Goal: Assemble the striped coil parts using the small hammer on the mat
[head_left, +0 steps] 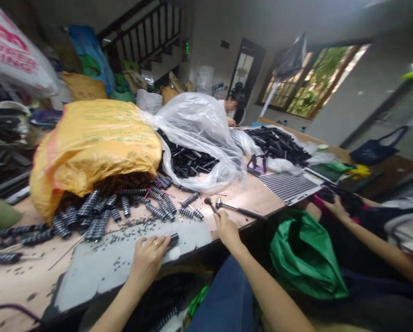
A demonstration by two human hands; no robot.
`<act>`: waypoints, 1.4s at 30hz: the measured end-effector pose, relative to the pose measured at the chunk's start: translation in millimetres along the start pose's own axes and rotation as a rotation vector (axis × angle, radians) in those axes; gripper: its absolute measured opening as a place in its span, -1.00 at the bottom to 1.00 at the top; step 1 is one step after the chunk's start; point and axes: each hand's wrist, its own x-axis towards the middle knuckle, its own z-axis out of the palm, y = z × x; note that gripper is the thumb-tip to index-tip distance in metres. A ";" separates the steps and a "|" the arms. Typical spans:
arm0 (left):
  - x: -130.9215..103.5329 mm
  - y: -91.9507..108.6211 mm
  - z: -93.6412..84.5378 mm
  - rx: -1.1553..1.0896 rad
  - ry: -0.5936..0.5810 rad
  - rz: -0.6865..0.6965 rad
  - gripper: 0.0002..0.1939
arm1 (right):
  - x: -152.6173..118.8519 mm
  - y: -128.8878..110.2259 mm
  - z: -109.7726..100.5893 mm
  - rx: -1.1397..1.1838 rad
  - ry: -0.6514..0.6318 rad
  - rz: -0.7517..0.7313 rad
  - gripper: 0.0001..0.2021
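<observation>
cluttered table (pixel 242 191) around both hands (pixel 188 233)

A pale wooden worktop (pixel 5 288) carries a yellow sack (pixel 95 138), which lies with its mouth toward the near side. Ribbed black tubes (pixel 98 223) are heaped at this mouth and spread rightward across the wood. In front of them, a grey mat (pixel 85 281) lies along the near edge, scattered with small black bits (pixel 135 226); a thin rod (pixel 68 251) crosses near its left end. To the right lies a hammer (pixel 241 210), its dark handle slanting toward the edge. Behind it, clear plastic (pixel 199 124) surrounds dark pieces (pixel 188 159). A striped panel (pixel 292 184) lies farther right.
</observation>
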 end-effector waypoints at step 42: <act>83.9 -68.3 -34.1 0.192 -0.148 -0.600 -0.56 | 23.3 37.7 4.7 -0.328 0.042 -0.009 -0.70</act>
